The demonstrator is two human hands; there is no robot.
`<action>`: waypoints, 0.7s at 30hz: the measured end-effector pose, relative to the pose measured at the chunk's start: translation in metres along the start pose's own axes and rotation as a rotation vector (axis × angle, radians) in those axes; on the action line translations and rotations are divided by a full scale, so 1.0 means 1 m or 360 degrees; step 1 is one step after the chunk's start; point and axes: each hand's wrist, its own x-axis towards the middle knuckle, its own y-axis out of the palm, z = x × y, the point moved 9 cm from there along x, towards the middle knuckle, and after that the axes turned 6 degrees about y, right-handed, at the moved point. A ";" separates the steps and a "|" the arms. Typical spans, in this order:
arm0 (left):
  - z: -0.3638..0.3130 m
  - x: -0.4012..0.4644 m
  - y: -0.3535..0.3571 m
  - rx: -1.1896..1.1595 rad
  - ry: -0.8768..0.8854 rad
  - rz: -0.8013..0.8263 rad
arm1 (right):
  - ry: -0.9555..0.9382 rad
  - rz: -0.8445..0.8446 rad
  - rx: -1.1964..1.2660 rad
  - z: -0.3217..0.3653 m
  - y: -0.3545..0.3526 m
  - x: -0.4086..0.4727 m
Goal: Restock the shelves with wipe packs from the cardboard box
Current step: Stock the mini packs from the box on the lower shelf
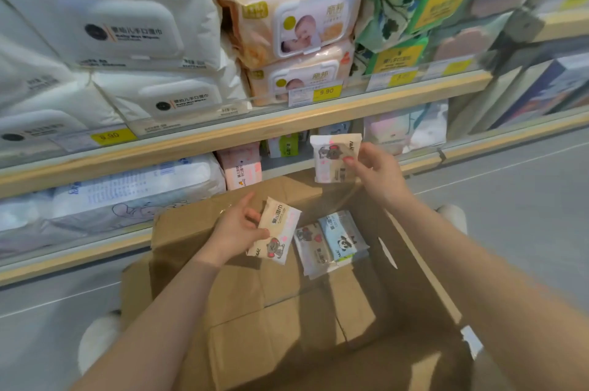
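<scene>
An open cardboard box stands on the floor below me. My left hand grips a small beige wipe pack with an elephant picture, over the box's far side. My right hand holds a second small white-and-beige wipe pack upright in front of the lower shelf. Two more small packs lie in the box's far corner: a grey elephant pack and a blue panda pack.
The upper shelf carries large white, peach and green wipe packs with yellow price tags. The lower shelf holds a big white pack, a pink pack and small packs behind. Grey floor lies on both sides; white slippers flank the box.
</scene>
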 end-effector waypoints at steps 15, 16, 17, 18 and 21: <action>0.009 0.003 -0.043 0.0097 0.0238 -0.0230 | 0.0074 0.0107 -0.0170 -0.030 0.065 0.024; 0.010 0.003 -0.042 0.0055 0.0224 -0.0243 | 0.0094 0.0095 -0.0142 -0.031 0.064 0.027; 0.010 0.003 -0.042 0.0045 0.0227 -0.0259 | 0.0115 0.0082 -0.0127 -0.032 0.064 0.030; 0.010 0.004 -0.041 0.0023 0.0231 -0.0268 | 0.0144 0.0068 -0.0108 -0.032 0.065 0.034; 0.021 0.008 -0.042 0.0021 0.0161 -0.0299 | 0.0239 0.0045 -0.0058 -0.036 0.079 0.049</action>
